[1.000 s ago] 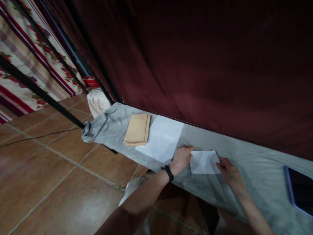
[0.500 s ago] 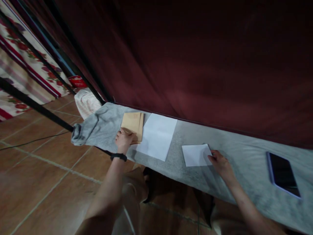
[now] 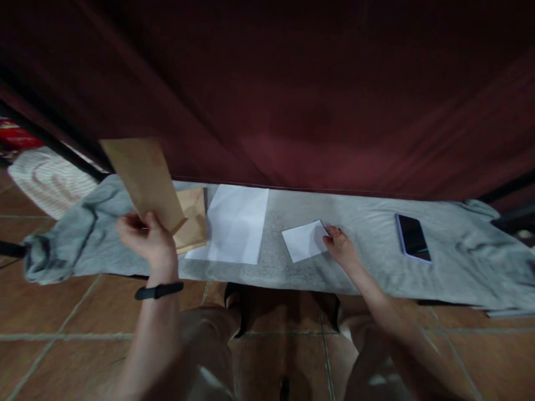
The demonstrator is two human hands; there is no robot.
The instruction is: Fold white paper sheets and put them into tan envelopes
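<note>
My left hand is closed on the lower end of a brown envelope, which is raised and tilted above the bench. Beneath and to the right of it, more brown envelopes lie in a small pile. Beside the pile a large white sheet of paper rests flat. Farther right, my right hand pinches the right edge of a small white folded paper, which lies on the cloth, turned at an angle.
A grey cloth covers the long narrow bench. A phone in a purple case lies at the right. Behind the bench hangs a dark red curtain. A striped white cloth is past the left end.
My left hand has lifted one brown envelope off the pile and up to the left. The small white paper has turned a little under my right hand. The view has swung right.
</note>
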